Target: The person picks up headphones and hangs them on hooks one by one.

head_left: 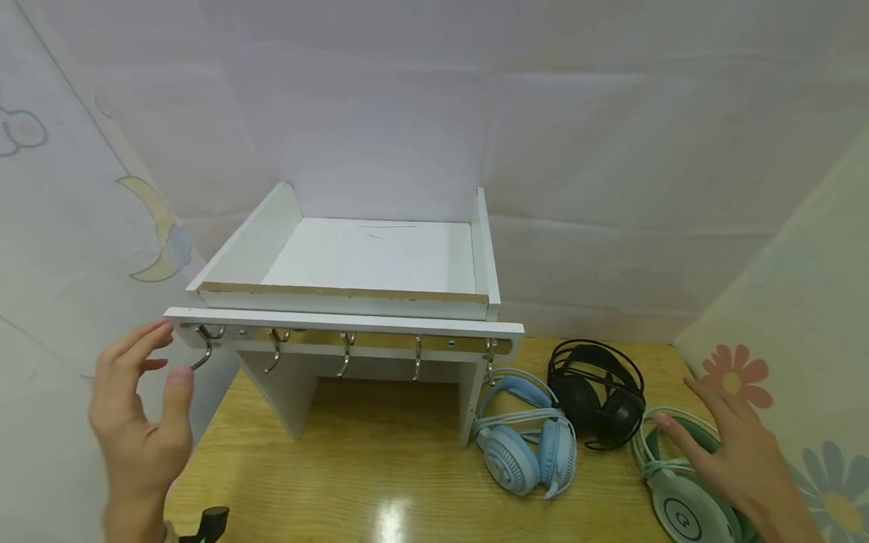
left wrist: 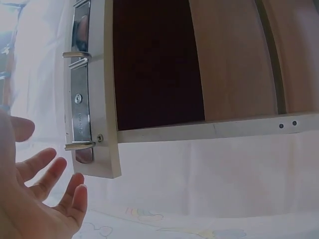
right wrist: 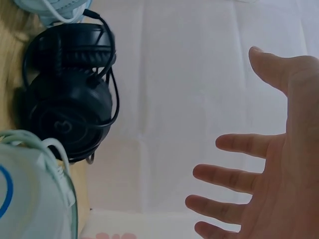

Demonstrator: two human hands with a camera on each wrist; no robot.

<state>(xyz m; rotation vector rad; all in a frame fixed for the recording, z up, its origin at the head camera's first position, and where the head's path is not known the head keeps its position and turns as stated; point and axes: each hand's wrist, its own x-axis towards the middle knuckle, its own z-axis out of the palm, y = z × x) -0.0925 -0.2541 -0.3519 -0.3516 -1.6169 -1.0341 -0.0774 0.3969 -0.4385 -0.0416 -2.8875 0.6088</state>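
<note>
My left hand (head_left: 139,422) is raised at the left end of a white shelf (head_left: 366,256), its fingers loosely bent and holding nothing. Close to it is the end of the metal hook rail (head_left: 387,341), which carries several hooks. In the left wrist view the fingers hang apart from the rail's end hook (left wrist: 79,146). Over on the right, my right hand (head_left: 740,452) hovers above green headphones (head_left: 686,513) with fingers spread. The right wrist view shows that hand with nothing in it. Black headphones (head_left: 597,396) and light blue headphones (head_left: 523,445) lie beside the shelf.
The shelf stands on a wooden table (head_left: 380,483) against a pale cloth backdrop (head_left: 611,188). Cables are wound round the headphones. A cloth with printed flowers (head_left: 736,375) hangs at the right, and one with a moon (head_left: 159,226) hangs at the left.
</note>
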